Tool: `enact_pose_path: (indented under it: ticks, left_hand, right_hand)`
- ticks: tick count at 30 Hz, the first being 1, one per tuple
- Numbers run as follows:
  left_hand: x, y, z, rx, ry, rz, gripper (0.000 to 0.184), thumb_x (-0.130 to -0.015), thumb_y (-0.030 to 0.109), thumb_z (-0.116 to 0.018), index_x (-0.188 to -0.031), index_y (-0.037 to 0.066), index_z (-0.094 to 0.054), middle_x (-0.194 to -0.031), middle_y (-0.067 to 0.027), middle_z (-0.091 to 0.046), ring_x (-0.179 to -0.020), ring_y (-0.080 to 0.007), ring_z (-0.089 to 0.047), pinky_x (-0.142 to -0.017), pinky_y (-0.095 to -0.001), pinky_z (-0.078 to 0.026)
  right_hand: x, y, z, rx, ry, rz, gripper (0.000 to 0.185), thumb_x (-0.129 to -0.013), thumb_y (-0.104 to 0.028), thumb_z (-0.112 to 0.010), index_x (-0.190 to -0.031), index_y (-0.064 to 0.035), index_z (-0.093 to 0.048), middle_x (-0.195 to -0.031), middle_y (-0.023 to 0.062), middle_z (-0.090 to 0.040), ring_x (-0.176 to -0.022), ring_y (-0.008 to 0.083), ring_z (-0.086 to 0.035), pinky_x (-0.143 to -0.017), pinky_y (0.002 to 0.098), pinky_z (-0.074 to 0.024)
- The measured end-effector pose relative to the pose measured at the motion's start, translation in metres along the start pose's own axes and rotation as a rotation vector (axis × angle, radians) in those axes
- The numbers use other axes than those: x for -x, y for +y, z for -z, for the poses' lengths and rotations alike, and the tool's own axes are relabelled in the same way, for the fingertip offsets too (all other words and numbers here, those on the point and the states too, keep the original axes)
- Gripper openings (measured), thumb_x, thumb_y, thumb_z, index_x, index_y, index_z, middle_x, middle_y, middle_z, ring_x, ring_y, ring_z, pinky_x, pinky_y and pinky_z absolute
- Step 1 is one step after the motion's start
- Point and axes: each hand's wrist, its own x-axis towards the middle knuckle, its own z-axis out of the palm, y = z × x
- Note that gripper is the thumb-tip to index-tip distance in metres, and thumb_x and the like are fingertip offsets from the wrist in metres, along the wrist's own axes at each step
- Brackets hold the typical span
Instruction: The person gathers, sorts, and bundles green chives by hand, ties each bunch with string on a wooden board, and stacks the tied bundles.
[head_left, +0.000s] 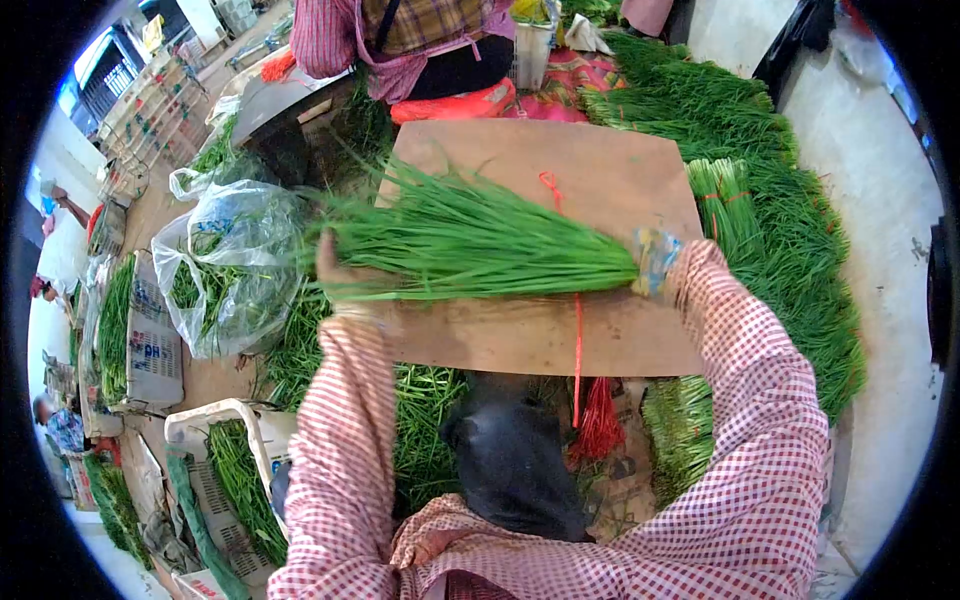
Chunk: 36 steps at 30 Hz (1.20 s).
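Observation:
A large bunch of green chives (500, 240) stretches across a brown board (640, 340), its leafy tips to the left and its stem ends to the right. At the stem ends, my right hand (652, 262) is closed around the bunch; something bluish and yellowish covers part of that hand and wrist. My left hand (335, 275) is by the leaf tips at the board's left edge, smeared by motion, so its grip cannot be made out. A red tie strip (578, 345) runs under the bunch, with its looped end showing beyond the leaves.
Bundled chives (800, 270) are heaped along the right wall. A clear plastic bag (235, 265) of greens stands left, near white crates (155, 335) of greens. Red strips (598, 425) hang below the board's front edge. Another person (430, 50) sits beyond the board.

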Motion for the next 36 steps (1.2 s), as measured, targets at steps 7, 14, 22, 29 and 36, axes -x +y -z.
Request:
enact_pose_path:
  ticks: [7,14,22,29,36]
  left_hand:
    - [0.015,0.067,-0.029,-0.626,0.220,-0.603,0.030,-0.084,0.011,-0.062,-0.113,0.005,-0.054,-0.101,-0.0054,-0.059,-0.090,-0.0171,-0.055,-0.082,-0.0342,-0.046]
    - [0.139,-0.105,-0.067,-1.681,-1.226,-0.425,0.041,-0.071,0.016,-0.070,-0.111,0.008,-0.062,-0.113,-0.0142,-0.061,-0.111,-0.0341,-0.055,-0.095,-0.0417,-0.044]
    - [0.140,-0.144,-0.029,-1.969,-1.164,-0.315,0.071,-0.070,0.032,-0.069,-0.131,0.006,-0.044,-0.135,-0.0129,-0.044,-0.131,-0.0315,-0.036,-0.110,-0.0443,-0.027]
    - [0.140,-0.143,-0.036,-1.980,-1.176,-0.298,0.072,-0.066,0.036,-0.072,-0.127,0.005,-0.047,-0.136,-0.0152,-0.044,-0.130,-0.0326,-0.037,-0.108,-0.0468,-0.027]
    - [0.140,-0.138,-0.032,-1.875,-1.140,-0.390,0.061,-0.070,0.032,-0.068,-0.122,0.005,-0.052,-0.128,-0.0151,-0.051,-0.120,-0.0330,-0.048,-0.103,-0.0448,-0.036]
  right_hand:
    - [0.019,-0.073,0.002,-0.061,0.223,0.011,0.085,-0.067,-0.010,-0.070,-0.142,-0.0103,-0.030,-0.119,0.0211,-0.059,-0.105,0.0341,-0.059,-0.089,0.0384,-0.0493]
    - [0.021,-0.103,0.004,-0.027,0.306,0.146,0.091,-0.065,-0.024,-0.072,-0.143,-0.0097,-0.028,-0.122,0.0205,-0.056,-0.109,0.0350,-0.056,-0.093,0.0396,-0.0466]
    - [0.048,-0.065,0.012,0.363,0.042,-0.221,0.100,-0.063,-0.041,-0.075,-0.144,-0.0090,-0.026,-0.126,0.0198,-0.053,-0.114,0.0361,-0.053,-0.098,0.0410,-0.0436]
    - [0.029,-0.078,-0.001,0.270,0.227,-0.191,0.111,-0.053,-0.040,-0.084,-0.142,-0.0047,-0.028,-0.130,0.0225,-0.047,-0.115,0.0395,-0.052,-0.101,0.0427,-0.0417]
    - [0.012,-0.038,-0.028,0.067,0.379,-0.038,0.113,-0.050,-0.037,-0.087,-0.140,-0.0019,-0.029,-0.126,0.0280,-0.049,-0.115,0.0414,-0.051,-0.099,0.0430,-0.0428]
